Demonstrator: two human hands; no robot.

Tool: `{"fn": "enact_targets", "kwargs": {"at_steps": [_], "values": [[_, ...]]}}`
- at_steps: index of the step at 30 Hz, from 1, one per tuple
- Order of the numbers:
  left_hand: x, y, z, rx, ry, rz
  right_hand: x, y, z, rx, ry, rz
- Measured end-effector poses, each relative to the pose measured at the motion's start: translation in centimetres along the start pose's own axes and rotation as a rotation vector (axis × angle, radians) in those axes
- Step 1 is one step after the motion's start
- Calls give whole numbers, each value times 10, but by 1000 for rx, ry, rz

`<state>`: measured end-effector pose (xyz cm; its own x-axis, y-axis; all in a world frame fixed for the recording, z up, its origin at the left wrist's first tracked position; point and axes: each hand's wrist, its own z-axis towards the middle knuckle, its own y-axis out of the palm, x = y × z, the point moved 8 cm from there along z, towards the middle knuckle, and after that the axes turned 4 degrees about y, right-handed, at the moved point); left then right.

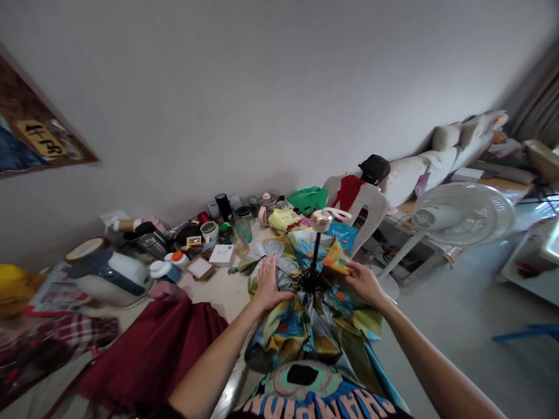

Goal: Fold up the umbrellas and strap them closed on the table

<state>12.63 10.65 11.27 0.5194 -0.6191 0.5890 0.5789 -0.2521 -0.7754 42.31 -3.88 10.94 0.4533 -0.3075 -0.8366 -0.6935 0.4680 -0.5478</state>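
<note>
A folding umbrella (283,334) with a colourful patterned canopy stands handle up in front of me, its folds loosely spread around black ribs and a short shaft. Its light handle (322,221) with a white strap points upward. My left hand (267,286) rests on the left folds, fingers stretched and thumb apart. On the right, my right hand (363,280) pinches the edge of a yellow-orange fold between thumb and fingers. Beside my left forearm lies a dark red cloth item (161,349), possibly another umbrella.
Crowded on the table's left and back are an electric kettle (111,276), white bottles (165,271), a small white box (222,255), cups and a green bag (308,199). Right of the table are a white chair (367,212), a standing fan (463,215) and a sofa (445,154).
</note>
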Motion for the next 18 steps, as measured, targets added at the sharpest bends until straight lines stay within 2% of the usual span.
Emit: {"fn": "enact_targets", "kwargs": {"at_steps": [3, 5, 7, 9, 11, 12, 18], "values": [[-4, -15, 13, 151, 3, 74, -20, 20, 10, -29, -74, 20], [-26, -27, 18, 235, -83, 64, -27, 25, 9, -32, -119, 11], [-50, -29, 21, 200, -165, -27, -30, 26, 5, -19, -157, -10], [-54, -17, 24, 63, -121, -166, -32, 29, 1, -10, -191, -27], [-37, -3, 24, -39, 1, -273, -34, 37, -1, -16, -215, -30], [-24, 3, 23, -50, 48, -303, -36, 44, -2, -25, -223, -26], [41, 32, 24, 57, 85, -457, -53, 105, -4, -146, -289, 55]]}}
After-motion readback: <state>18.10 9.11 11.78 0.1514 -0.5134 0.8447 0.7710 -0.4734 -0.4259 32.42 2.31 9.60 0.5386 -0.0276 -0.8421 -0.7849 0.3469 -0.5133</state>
